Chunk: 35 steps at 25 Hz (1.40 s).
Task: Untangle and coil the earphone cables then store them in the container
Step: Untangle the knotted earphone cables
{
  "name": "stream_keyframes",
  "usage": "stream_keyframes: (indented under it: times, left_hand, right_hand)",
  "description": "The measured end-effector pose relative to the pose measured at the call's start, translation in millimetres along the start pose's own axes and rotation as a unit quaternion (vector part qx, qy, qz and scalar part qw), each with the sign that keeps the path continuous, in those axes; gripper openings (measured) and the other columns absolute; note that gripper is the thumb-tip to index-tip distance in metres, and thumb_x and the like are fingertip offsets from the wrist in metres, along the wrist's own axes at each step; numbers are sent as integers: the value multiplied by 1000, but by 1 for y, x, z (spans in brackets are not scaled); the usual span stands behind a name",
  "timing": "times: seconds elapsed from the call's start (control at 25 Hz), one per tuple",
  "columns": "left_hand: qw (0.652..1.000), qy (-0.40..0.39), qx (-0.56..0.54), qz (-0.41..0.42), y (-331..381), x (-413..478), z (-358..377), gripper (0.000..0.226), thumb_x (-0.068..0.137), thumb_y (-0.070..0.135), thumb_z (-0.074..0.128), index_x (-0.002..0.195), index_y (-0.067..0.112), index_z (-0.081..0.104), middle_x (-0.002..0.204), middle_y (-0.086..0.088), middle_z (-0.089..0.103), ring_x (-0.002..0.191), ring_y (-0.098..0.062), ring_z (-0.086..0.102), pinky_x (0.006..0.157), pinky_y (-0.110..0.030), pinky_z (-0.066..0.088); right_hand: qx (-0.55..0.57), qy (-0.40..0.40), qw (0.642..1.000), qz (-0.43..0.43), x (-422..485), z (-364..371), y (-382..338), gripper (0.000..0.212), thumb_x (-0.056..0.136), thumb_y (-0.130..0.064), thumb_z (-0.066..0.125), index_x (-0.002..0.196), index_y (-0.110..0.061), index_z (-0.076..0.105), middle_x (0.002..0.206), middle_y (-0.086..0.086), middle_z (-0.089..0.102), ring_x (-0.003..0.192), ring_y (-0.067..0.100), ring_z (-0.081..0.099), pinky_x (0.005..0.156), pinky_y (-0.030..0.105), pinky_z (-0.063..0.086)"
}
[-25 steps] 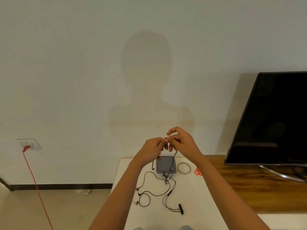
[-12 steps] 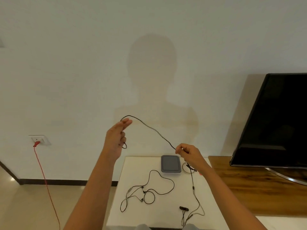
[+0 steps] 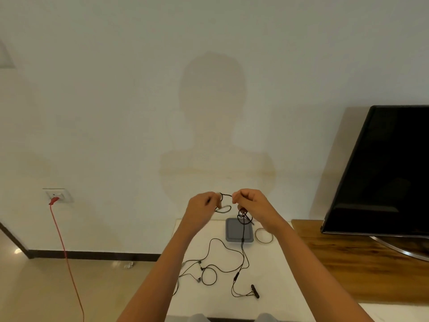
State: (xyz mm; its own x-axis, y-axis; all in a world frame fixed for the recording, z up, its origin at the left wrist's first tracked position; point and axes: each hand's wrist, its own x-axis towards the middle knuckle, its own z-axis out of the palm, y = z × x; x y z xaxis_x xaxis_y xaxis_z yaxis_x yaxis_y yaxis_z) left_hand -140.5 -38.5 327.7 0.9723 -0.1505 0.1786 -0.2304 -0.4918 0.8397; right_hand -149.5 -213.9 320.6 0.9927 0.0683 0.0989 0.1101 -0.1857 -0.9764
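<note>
My left hand (image 3: 202,206) and my right hand (image 3: 251,204) are raised above the white table (image 3: 274,287), close together, each pinching a black earphone cable (image 3: 242,238). A short stretch runs between them; small loops hang below my right hand. The rest of that cable drops to the table and ends at a black earbud piece (image 3: 255,291). A second black earphone cable (image 3: 209,268) lies loose on the table to the left. The grey square container (image 3: 234,233) sits at the table's far edge, partly behind the hanging cable.
A rubber band (image 3: 264,235) lies right of the container. A wooden surface (image 3: 362,259) carries a dark TV (image 3: 385,170) on the right. A red cord (image 3: 67,259) hangs from a wall socket (image 3: 56,195) on the left. Floor lies left of the table.
My hands spread wide apart with the cable stretched between them, then came back together. Loops of cable have gathered at my right hand.
</note>
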Motion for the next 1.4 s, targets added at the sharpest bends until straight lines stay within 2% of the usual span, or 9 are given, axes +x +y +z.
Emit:
stream_keyframes:
  times: [0.08,0.16,0.28,0.4,0.6,0.8,0.96,1.28,1.4]
  left_hand:
    - [973,72,-186,-115,-5,9,-11,33,96,21,49,64,19,58,53,10,38,48,-8,32,46,-21,25]
    - [931,114,-305,-164,-9,17,-26,31,96,24,50,67,18,58,52,9,27,47,-9,22,42,-18,20]
    - [895,176,-379,-154,-14,21,-48,29,97,26,50,72,18,62,51,10,25,43,-5,22,39,-17,21]
    - [847,242,-455,-134,-19,21,-71,28,98,25,49,76,18,63,46,12,25,36,-4,22,35,-15,21]
    - [813,287,-482,-157,-28,21,-92,28,99,27,48,80,17,65,60,7,30,37,-6,22,38,-17,20]
    - [803,299,-486,-175,-31,17,-91,24,98,30,49,87,21,69,61,10,40,38,-8,20,38,-18,18]
    - [795,303,-495,-177,-30,17,-90,18,95,27,54,91,23,71,62,10,39,41,-10,19,38,-18,17]
    - [797,312,-486,-178,-32,15,-96,21,97,28,51,92,24,71,64,10,41,37,-9,20,38,-17,17]
    - [789,323,-492,-178,-33,14,-99,21,97,28,50,99,23,70,69,10,50,37,-8,21,38,-17,19]
  right_hand:
    - [26,-17,999,21,-5,-4,10,25,95,-19,53,74,-14,64,74,-4,58,65,13,50,68,20,46]
    - [29,-37,998,36,-11,-8,23,24,96,-20,52,76,-14,63,67,0,51,66,14,49,69,22,46]
    - [27,-44,996,70,-19,-14,45,23,96,-24,52,79,-11,61,65,-2,48,62,13,48,67,25,46]
    - [54,-13,992,109,-27,-23,67,23,99,-21,48,83,-11,61,59,-2,36,50,11,34,56,27,37]
    - [22,133,981,141,-25,-33,83,21,94,-12,53,80,-11,69,52,-7,44,49,12,28,46,25,25]
    - [47,181,973,134,-26,-35,75,8,86,-11,67,87,-11,75,79,-1,69,65,12,53,58,23,41]
    - [22,223,963,147,-21,-37,70,12,88,-15,64,80,-12,72,77,1,65,71,14,55,64,24,45]
    - [-94,180,963,180,-23,-33,66,37,97,-31,46,67,-11,58,61,5,52,54,14,42,53,25,33]
    - [-57,161,969,178,-21,-31,64,40,98,-32,44,66,-12,55,62,5,53,57,14,48,57,25,38]
